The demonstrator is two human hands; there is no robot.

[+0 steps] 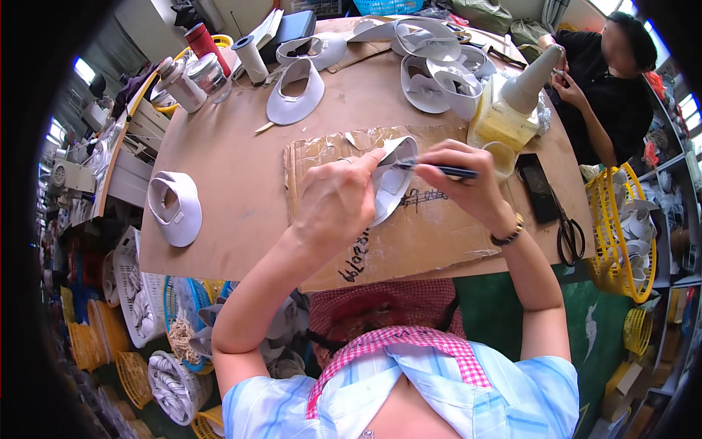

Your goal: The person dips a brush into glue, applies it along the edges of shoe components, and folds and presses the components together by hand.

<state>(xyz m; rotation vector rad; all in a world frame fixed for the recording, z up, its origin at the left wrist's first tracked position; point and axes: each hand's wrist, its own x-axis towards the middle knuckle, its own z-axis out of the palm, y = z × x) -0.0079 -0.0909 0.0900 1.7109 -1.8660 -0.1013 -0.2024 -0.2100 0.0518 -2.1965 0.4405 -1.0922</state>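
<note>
A white piece that looks like a shoe upper (393,192) lies over a worn cardboard sheet (322,252) in front of me. My left hand (340,194) grips its left edge, with the index finger stretched along the top. Between the fingers of my right hand (468,172) is a dark blue pen (455,171), slanted so its tip meets the inside of the upper. The left hand's thumb and lower fingers are partly hidden. Similar white uppers lie about the table, one at the left (175,219) and one farther back (296,99).
Right of the cardboard stand a yellowish container with a pale cone (530,84), a black phone (540,197) and black scissors (570,238). A thread spool (251,60), jars (208,75) and a red bottle (205,42) stand back left. Another person (607,88) sits far right, above a yellow basket (598,234).
</note>
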